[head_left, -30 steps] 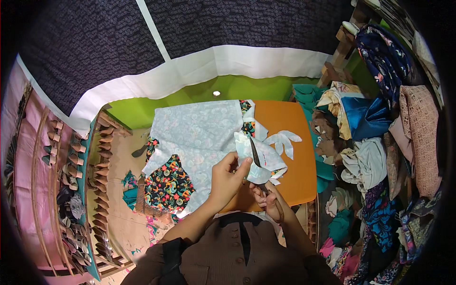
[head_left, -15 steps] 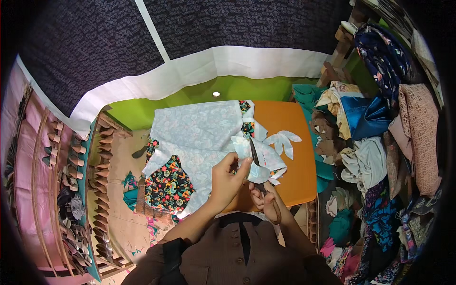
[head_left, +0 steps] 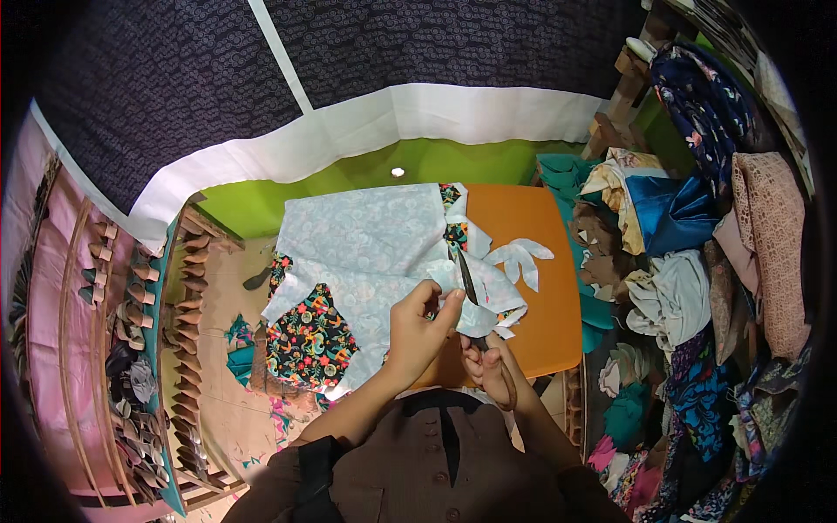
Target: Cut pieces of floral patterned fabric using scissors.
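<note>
My left hand (head_left: 420,329) pinches a small pale piece of fabric (head_left: 476,320) between thumb and fingers above the table. In my right hand (head_left: 490,364) is a pair of scissors (head_left: 469,283), its dark blades pointing away from me and lying against that piece. The scissors' handle loops around my right fingers. Beneath both hands spreads a large fabric (head_left: 366,222), pale side up, with a black floral print (head_left: 312,344) showing where it is folded over. A cut pale scrap (head_left: 523,259) with pointed lobes lies to its right.
The fabric rests on an orange table (head_left: 558,296). At right, heaped cloths (head_left: 671,296) crowd the table's side. Racks of wooden shoe lasts (head_left: 187,349) stand at left. Fabric scraps (head_left: 244,362) are on the floor. A dark patterned curtain (head_left: 453,52) hangs beyond.
The small piece's upper part has shifted down a little beside the blades. The scissors have moved very slightly right; both hands stay nearly in place.
</note>
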